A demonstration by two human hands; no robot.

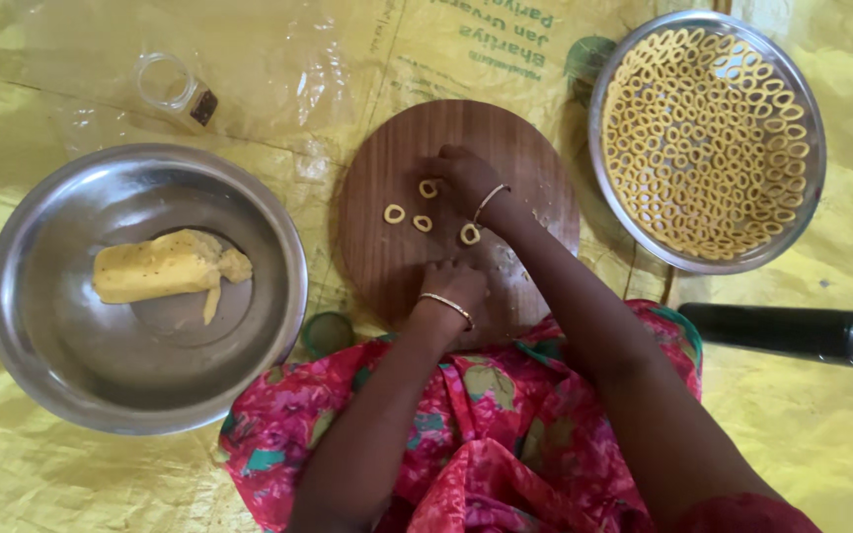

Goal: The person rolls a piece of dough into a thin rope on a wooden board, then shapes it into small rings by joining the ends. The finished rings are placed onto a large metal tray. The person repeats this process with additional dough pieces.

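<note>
I'm sitting on a yellow sheet (71, 474) spread over the floor. On my left is a big steel bowl (12, 326) and at far right a steel plate (810, 197) packed with finished rings. Between them, right in front of me, is the round wooden board (387, 276). A black flask (792, 334) lies on its side to my right, its long axis running left to right.

The dough block (160, 268) in the bowl also lies left to right, its right end a little higher in the view.

My right hand (466, 178) reaches across the board with its fingers curled down onto a dough ring (428, 188); I can't tell if they pinch it. My left hand (456, 286) is bunched loosely against the near part of the board, and whatever is under it is hidden.

I judge I'm mid-shaping, forming rings on the board. Moving one on would call for a light pinch so the loop keeps its shape. Three other rings (394, 213) lie flat nearby, holes up, with no long axis to speak of
</note>
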